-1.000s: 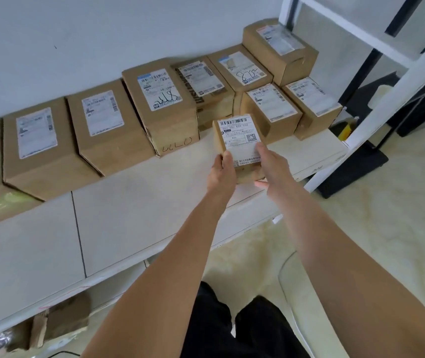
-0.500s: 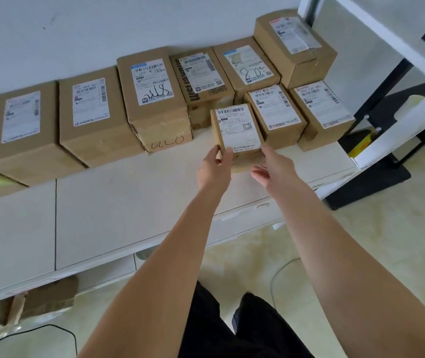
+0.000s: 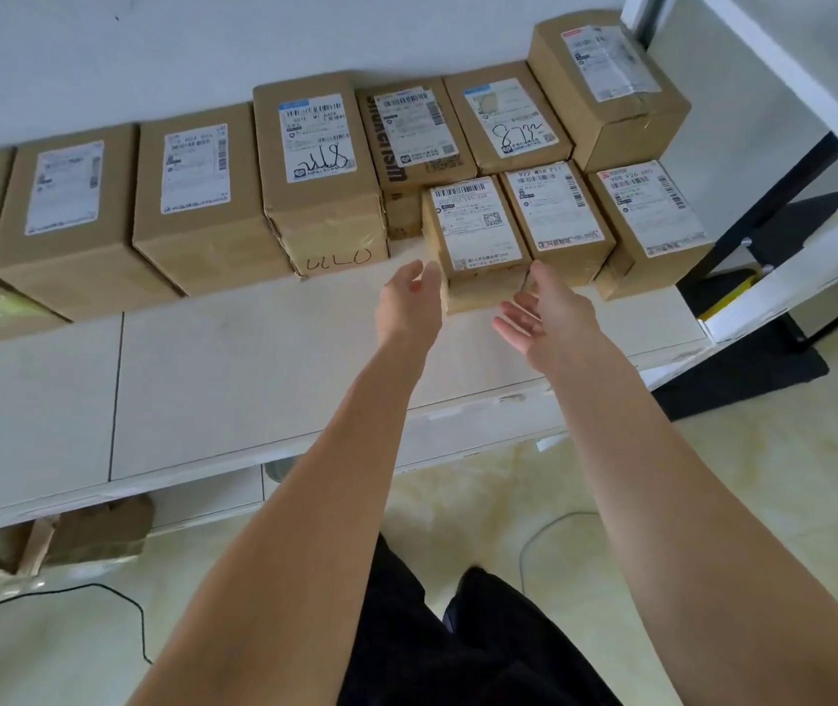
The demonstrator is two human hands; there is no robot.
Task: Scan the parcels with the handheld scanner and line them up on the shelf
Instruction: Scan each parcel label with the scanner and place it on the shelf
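Now we are at the setting-down step: the shelf (image 3: 233, 379) already carries a long back row of parcels (image 3: 203, 196) against the wall, stretching away to the left of our hands, and a shorter front row starting just ahead of them. The small parcel (image 3: 475, 231) stands on the shelf directly beyond our fingertips, its right side against the neighbouring box (image 3: 557, 216) in that front row, its printed label facing up at us. It is a plain brown carton, smaller than most of the back-row boxes, with clean corners and a barcode along the label's top edge.

Our left hand (image 3: 409, 303) sits at the parcel's left front corner with fingers loosely spread, gripping nothing; whether it touches the cardboard we cannot tell. Our right hand (image 3: 544, 313) is apart from the box, palm up, fingers relaxed.

Next, we judge, comes fetching another parcel and the scanner, neither in view.
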